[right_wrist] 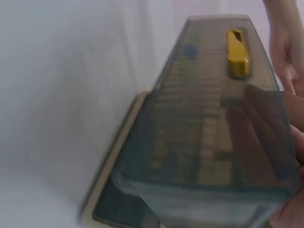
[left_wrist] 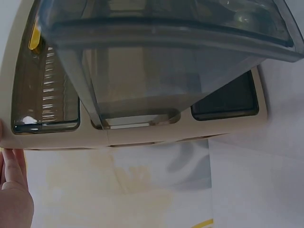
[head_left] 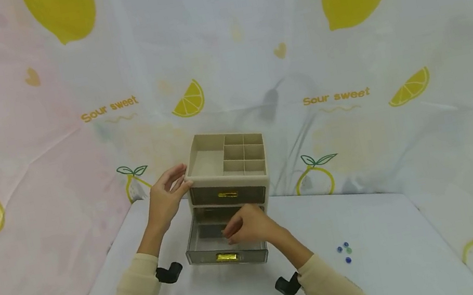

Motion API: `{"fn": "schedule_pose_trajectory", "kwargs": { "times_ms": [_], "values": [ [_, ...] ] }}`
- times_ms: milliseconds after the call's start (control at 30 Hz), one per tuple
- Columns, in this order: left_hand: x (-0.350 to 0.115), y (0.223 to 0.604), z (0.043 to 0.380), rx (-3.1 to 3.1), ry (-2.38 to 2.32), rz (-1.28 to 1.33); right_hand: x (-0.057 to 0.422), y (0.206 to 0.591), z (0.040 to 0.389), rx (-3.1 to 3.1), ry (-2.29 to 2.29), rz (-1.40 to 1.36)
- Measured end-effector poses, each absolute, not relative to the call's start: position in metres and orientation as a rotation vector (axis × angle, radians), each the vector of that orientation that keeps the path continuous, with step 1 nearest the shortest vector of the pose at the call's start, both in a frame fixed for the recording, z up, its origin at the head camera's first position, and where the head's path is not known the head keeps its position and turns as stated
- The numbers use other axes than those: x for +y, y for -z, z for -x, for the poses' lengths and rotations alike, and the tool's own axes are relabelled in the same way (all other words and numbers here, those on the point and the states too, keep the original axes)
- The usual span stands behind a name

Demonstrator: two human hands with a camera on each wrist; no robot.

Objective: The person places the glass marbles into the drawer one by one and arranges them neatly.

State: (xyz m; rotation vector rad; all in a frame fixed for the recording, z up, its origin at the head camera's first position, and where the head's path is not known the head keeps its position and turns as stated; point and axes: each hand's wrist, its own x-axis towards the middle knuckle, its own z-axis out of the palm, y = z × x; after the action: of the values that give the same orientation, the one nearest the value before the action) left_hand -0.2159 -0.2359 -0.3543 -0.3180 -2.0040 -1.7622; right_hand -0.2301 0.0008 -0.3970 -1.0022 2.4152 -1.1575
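Observation:
A beige desktop drawer organizer [head_left: 227,174] stands on the table, with an open-topped divided tray above its drawers. My left hand [head_left: 165,196] holds it by its upper left corner, thumb at the front and fingers along the side. The lower drawer [head_left: 198,256], see-through grey with a gold handle [head_left: 227,257], is pulled out. My right hand [head_left: 250,223] is over this drawer, fingers bent down with the tips near the thumb. In the right wrist view its fingers [right_wrist: 247,128] show through the drawer front. I cannot tell whether they hold something small.
Several small blue and green glass beads [head_left: 347,250] lie on the white table [head_left: 372,218] to the right of the organizer. The upper drawer [head_left: 212,196] is closed. Behind and beside the table hangs a lemon-printed cloth [head_left: 217,40].

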Motion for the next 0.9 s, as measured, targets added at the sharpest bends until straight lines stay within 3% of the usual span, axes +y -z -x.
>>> {"fn": "schedule_pose_trajectory", "kwargs": {
  "times_ms": [333,667,900],
  "values": [
    [-0.237,0.358,0.219,-1.988,1.748,0.314,0.045,0.371,0.231,2.524,1.212,1.018],
    [-0.238,0.360,0.221,-1.994,1.750,0.328,0.099,0.357,0.230,2.717,1.277,0.786],
    [-0.237,0.361,0.221,-1.977,1.768,0.335,0.146,0.368,0.230,2.855,1.274,0.576]
  ]
}}
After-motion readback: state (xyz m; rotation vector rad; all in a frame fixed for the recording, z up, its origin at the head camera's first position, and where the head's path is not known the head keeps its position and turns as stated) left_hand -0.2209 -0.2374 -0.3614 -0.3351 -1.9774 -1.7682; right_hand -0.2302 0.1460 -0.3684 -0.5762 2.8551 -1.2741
